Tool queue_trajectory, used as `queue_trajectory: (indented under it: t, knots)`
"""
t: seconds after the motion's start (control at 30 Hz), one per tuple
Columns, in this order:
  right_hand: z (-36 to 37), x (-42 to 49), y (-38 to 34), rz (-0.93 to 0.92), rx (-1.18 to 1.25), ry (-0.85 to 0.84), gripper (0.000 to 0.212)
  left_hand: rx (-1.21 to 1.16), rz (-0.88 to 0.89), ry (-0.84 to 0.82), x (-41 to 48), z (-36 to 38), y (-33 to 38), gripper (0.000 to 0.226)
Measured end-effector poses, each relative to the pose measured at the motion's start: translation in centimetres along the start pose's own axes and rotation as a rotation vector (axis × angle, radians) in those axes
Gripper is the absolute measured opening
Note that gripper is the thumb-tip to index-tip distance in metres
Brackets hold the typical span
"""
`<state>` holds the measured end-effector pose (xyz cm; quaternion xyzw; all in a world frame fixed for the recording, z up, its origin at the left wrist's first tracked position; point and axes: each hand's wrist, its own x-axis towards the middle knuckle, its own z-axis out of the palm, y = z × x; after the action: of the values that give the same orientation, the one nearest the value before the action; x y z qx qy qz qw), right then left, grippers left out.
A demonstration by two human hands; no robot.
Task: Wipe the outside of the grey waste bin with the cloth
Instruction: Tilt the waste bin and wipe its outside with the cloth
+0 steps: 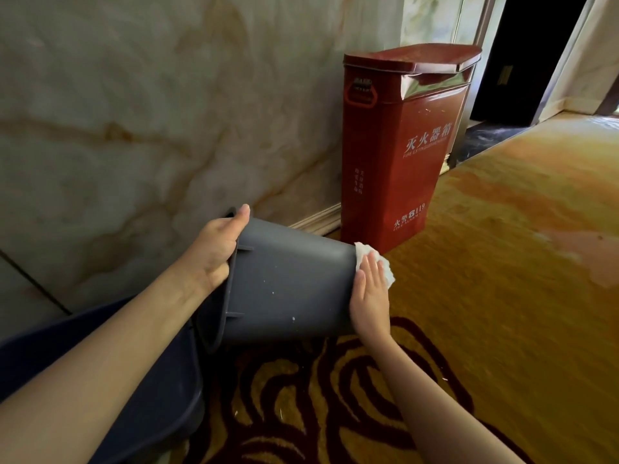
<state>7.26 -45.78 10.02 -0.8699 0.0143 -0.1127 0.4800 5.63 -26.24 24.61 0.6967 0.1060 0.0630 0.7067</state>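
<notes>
The grey waste bin [288, 283] is held on its side above the carpet, its open mouth toward me and its base pointing away to the right. My left hand [214, 252] grips the bin's rim, thumb on top, fingers inside the mouth. My right hand [370, 293] lies flat against the bin's base, pressing a white cloth [375, 262] onto it. The cloth sticks out above and to the right of the fingers. Small white specks dot the bin's side.
A red fire-extinguisher box [402, 145] stands against the marble wall [150, 112] just behind the bin. A dark blue garment or lap [100, 363] fills the lower left. Patterned yellow and maroon carpet [485, 262] covers the floor. A dark doorway [529, 55] opens at the upper right.
</notes>
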Motion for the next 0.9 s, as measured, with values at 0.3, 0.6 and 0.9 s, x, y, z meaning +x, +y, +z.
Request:
queue_trajectory:
  t: [0.3,0.6,0.9]
  knots:
    - [2.5,-5.7,-7.4,-0.381,0.061,-0.212,0.044,-0.054,-0.026,0.109,0.8,0.7,0.6,0.032]
    - [2.6,-9.4,-11.1,-0.549,0.068,-0.198,0.044,0.023,-0.023,0.063,1.3,1.2,2.1,0.032]
    - [1.0,-7.2,-0.3,-0.248,-0.074,-0.003,0.043,0.082,-0.121,-0.001,2.7,2.9,2.6,0.047]
